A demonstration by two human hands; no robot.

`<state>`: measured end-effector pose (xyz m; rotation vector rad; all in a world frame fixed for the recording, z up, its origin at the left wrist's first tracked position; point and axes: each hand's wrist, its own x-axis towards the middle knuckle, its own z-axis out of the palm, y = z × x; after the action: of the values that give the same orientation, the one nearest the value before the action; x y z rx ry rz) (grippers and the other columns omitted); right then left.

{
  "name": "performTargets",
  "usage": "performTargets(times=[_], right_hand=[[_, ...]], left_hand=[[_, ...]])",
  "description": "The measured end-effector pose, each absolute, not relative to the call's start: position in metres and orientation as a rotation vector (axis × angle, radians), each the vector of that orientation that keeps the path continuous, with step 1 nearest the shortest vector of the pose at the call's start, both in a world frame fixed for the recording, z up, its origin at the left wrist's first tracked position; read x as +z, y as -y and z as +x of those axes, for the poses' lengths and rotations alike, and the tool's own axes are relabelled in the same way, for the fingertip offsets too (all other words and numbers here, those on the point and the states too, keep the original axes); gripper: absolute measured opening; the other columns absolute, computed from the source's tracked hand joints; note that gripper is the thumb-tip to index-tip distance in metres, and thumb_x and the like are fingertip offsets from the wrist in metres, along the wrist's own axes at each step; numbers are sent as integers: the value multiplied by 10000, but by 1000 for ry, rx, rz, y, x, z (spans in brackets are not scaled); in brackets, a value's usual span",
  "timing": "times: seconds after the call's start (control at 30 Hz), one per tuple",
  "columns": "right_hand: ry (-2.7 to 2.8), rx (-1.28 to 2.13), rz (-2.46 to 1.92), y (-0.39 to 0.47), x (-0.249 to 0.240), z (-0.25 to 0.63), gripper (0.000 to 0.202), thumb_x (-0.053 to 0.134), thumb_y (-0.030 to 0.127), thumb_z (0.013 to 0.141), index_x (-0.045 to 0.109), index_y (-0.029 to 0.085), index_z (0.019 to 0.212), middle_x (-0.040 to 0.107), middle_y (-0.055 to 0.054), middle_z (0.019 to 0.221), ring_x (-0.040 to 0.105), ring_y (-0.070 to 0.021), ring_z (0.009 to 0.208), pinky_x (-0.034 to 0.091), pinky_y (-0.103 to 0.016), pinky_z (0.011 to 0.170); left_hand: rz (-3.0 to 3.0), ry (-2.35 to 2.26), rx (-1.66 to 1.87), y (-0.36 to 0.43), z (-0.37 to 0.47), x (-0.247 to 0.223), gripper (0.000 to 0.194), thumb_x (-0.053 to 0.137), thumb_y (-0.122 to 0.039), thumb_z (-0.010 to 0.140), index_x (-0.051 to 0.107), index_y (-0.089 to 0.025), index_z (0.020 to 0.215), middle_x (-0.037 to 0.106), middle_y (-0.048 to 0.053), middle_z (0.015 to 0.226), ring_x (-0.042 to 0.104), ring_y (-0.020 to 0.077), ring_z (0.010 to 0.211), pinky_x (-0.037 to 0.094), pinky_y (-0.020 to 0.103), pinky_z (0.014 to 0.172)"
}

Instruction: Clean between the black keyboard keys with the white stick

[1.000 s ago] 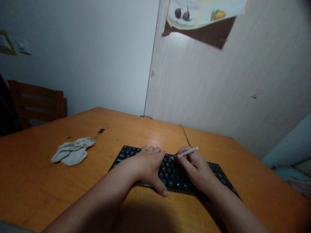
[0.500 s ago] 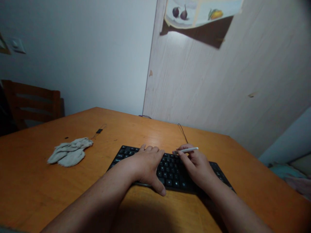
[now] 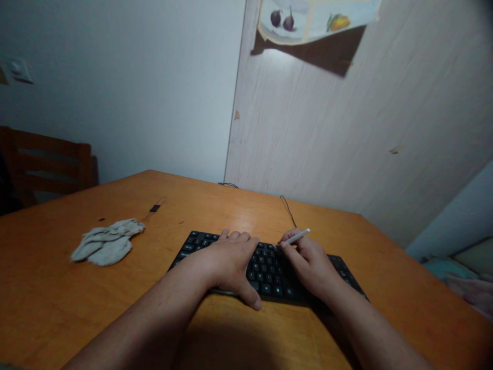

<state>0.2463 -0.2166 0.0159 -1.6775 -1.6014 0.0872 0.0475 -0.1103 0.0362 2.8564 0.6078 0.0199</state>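
A black keyboard (image 3: 265, 277) lies on the wooden table in front of me. My left hand (image 3: 233, 262) rests flat across its left half, fingers spread and thumb over the near edge. Between the fingertips of my right hand (image 3: 310, 262) is a small brush with a slim white handle (image 3: 298, 237), pinched and tilted up to the right. Its working end is down by the top row of keys and mostly hidden by my fingers. My right wrist and forearm cover part of the keyboard's right side.
A crumpled grey cloth (image 3: 108, 242) lies on the wooden table (image 3: 127, 303) at left, near a small black tag with a cord (image 3: 155, 208). The keyboard cable (image 3: 288, 209) runs toward the wall. A wooden chair (image 3: 46, 159) stands beyond the left edge.
The white handle has swung to a steeper tilt, and the brush's end has moved slightly at the top keys. My left hand stays in place on the keyboard; the view has shifted slightly.
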Motion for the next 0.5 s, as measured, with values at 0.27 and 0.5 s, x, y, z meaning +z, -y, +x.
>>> performTargets(times=[0.27, 0.5], right_hand=[[1549, 83, -1664, 216, 14, 247, 177, 480, 348, 928, 590, 212, 898, 673, -44, 889, 626, -202, 840, 460, -333, 753], [1524, 100, -1682, 217, 14, 247, 159, 475, 328, 928, 573, 218, 868, 657, -24, 829, 613, -189, 792, 456, -320, 730]], left_hand=[[2855, -623, 14, 112, 48, 37, 1084, 698, -748, 477, 405, -213, 1373, 495, 146, 1362, 431, 401, 1249, 269, 536, 1073], [2856, -603, 25, 109, 48, 34, 1100, 699, -760, 464, 410, -204, 1368, 491, 155, 1360, 434, 405, 1241, 258, 550, 1075]])
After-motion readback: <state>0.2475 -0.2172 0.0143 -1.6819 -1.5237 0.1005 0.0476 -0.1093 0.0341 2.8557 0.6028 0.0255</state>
